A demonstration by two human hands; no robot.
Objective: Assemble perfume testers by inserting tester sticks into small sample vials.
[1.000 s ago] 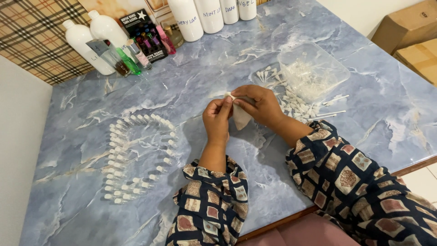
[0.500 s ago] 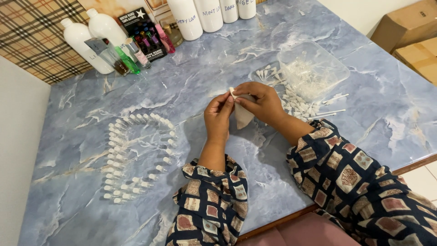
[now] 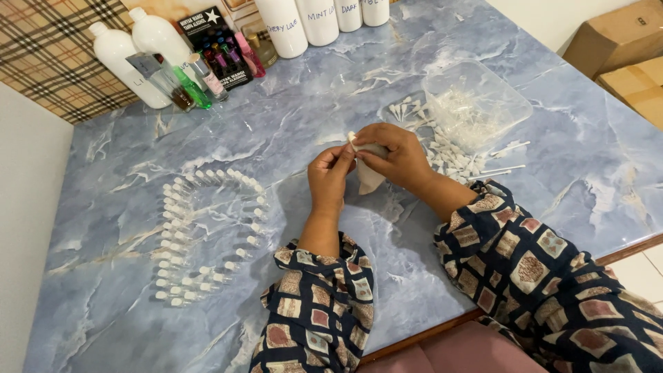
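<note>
- Both hands meet a bit above frame centre. My left hand (image 3: 330, 176) is pinched shut on the top of a small white vial (image 3: 351, 138), fingertips curled in on it.
- My right hand (image 3: 394, 157) is closed too, gripping the same vial from the other side, and it also has a scrap of white cloth (image 3: 368, 178) tucked under it, hanging down toward the table (image 3: 276, 138). Can't tell if a cap is going on or the vial's just getting wiped; it's too small to see.
- Done pile, as I read it: a long curved row of vials (image 3: 200, 228) lying left of centre, looping from the middle down to the lower left. Dozens of them, laid side by side. That looks like the finished batch, so I'd say a good chunk is behind me.
- Still to go, my guess: a loose heap of white parts (image 3: 449, 155) just right of my hands, plus a clear tub (image 3: 504, 103) at upper right with more pieces inside. Plenty left in there, so roughly mid-run rather than near the end.
- Along the top edge: tall white bottles (image 3: 304, 21), two more at upper left (image 3: 138, 52), and a dark box of small coloured bottles (image 3: 217, 48). None of it is being touched.
- Cardboard boxes (image 3: 621, 48) sit off the table at far upper right.
</note>
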